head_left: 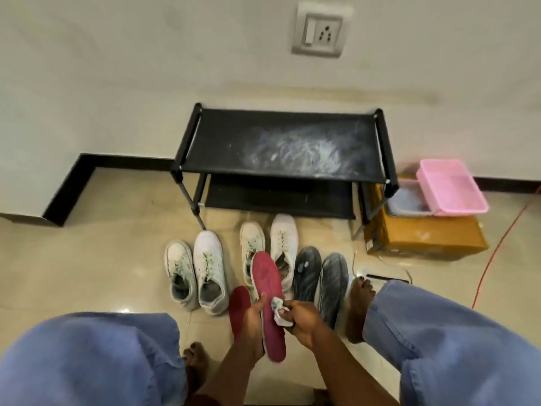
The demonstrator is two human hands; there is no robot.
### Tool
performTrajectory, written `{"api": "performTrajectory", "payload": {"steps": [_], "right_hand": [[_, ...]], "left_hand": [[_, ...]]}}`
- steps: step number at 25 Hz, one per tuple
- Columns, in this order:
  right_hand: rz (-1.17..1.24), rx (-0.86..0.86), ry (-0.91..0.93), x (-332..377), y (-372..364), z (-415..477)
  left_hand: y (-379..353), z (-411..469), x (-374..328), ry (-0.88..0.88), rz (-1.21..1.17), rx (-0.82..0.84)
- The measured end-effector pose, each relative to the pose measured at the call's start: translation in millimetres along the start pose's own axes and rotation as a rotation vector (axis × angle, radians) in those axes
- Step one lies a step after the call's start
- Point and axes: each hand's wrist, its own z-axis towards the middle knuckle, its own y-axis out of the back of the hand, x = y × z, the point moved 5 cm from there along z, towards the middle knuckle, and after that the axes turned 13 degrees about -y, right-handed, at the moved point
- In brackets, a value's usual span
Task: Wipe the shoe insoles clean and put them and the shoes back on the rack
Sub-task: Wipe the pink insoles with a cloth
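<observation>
My left hand [251, 317] grips a red insole [268, 284] from its left edge and holds it lengthwise over the floor. My right hand [301, 319] pinches a crumpled white cloth [279, 313] against the insole's middle. A second red insole [239, 307] lies on the floor just left of my left hand. Two pairs of white sneakers [194, 271] [270, 244] and a pair of dark shoes [320, 278] stand in a row on the tiles. Behind them is the black two-shelf shoe rack [281, 148], its top shelf dusty and bare.
A brown cardboard box [424, 237] sits right of the rack with a pink tray [452, 187] and a grey tray [405, 200] on it. An orange cable [497, 250] runs along the floor at right. My knees and bare feet flank the shoes.
</observation>
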Motion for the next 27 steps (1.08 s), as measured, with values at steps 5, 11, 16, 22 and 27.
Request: {"api": "performTrajectory", "payload": {"steps": [5, 11, 16, 22, 27], "right_hand": [[-0.309, -0.165, 0.326, 31, -16, -83], [-0.316, -0.145, 0.732, 67, -34, -201], [-1.028, -0.462, 1.254, 67, -94, -282], [-1.250, -0.354, 1.432, 30, -124, -298], [-1.188, -0.467, 1.594, 44, -129, -305]], "left_hand": [[-34, -62, -35, -0.072, -0.152, 0.128], [-70, -127, -86, -0.188, -0.317, 0.412], [-90, -171, -122, -0.211, -0.412, 0.628], [-79, -180, -153, -0.206, -0.422, 0.634], [-79, -183, -154, -0.151, -0.419, 0.691]]}}
